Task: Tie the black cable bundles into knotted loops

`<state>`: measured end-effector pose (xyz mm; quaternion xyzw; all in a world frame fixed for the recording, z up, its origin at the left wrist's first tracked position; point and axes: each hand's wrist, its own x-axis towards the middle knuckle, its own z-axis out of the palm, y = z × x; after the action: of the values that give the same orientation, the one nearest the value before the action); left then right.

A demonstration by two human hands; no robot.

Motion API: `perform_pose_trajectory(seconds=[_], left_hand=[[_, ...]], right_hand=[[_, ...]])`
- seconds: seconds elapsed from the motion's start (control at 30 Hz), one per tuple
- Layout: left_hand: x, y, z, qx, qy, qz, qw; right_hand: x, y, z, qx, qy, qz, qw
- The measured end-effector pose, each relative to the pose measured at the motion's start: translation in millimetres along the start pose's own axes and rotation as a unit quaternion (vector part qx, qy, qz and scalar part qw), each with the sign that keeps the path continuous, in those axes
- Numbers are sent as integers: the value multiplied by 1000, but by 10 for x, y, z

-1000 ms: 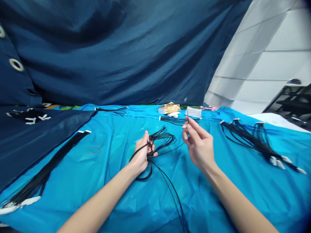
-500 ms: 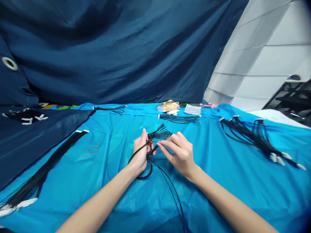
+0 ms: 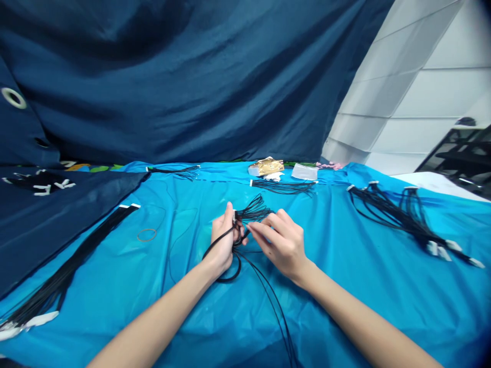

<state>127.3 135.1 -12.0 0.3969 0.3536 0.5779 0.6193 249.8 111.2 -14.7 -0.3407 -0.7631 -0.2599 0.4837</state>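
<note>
Near the middle of the blue sheet, my left hand point(image 3: 223, 240) is wrapped round a bundle of black wires point(image 3: 253, 208) with a white connector point(image 3: 235, 216) beside the thumb. A thicker black cable loops over the palm and below the wrist. To its right, my right hand point(image 3: 282, 243) pinches a black wire of the same bundle between thumb and forefinger. Thin black wires point(image 3: 274, 301) hang from the bundle towards the front edge.
Wire bundles lie at the left point(image 3: 72, 260), at the right point(image 3: 399, 217) and at the back point(image 3: 286, 187). A rubber band point(image 3: 147, 235) lies left of my hands. Behind are a gold wrapper point(image 3: 266, 166), a clear bag point(image 3: 305, 171) and a dark blue curtain point(image 3: 199, 82).
Both hands keep their hold on the bundle and have barely moved. The wire ends above them have shifted very slightly to the right.
</note>
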Motion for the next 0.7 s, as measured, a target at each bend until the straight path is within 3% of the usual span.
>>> perform_pose_trajectory(seconds=[0.47, 0.7], left_hand=[[-18, 14, 20, 22, -10, -1, 1000], [-44, 16, 19, 41, -44, -28, 998]], right_hand=[[18, 31, -31, -58, -29, -126, 990], [-17, 43, -26, -42, -34, -113, 992]])
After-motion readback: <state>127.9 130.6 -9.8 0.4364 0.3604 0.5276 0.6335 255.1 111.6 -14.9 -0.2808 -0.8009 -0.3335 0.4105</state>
